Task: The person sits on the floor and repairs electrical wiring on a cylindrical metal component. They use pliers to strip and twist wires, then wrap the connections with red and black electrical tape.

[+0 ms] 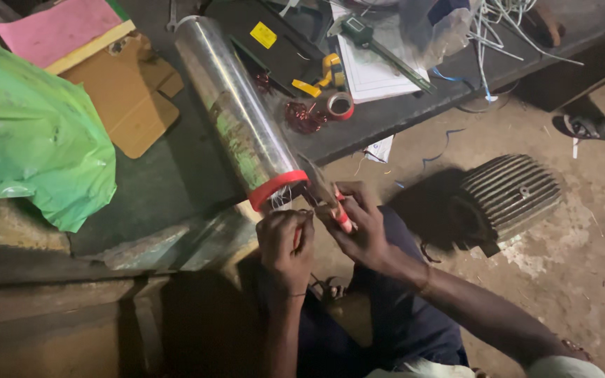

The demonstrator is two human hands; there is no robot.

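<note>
A long roll of clear film (pixel 236 115) with a red end cap (pixel 276 187) lies across the dark workbench (pixel 176 175), its near end over the bench edge. My left hand (pixel 287 241) is closed just below that end, pinching something small and red. My right hand (pixel 360 222) grips a tool with a grey blade and a red handle (pixel 325 192), its tip against the roll's end. Thin pale strands hang at the cap.
A green plastic bag (pixel 29 133) and cardboard (pixel 131 91) lie at left. Papers (pixel 372 63), a tape roll (pixel 340 105), copper wire (pixel 302 117) and white cables (pixel 498 21) sit at the back. A ribbed motor housing (pixel 509 196) lies on the floor at right.
</note>
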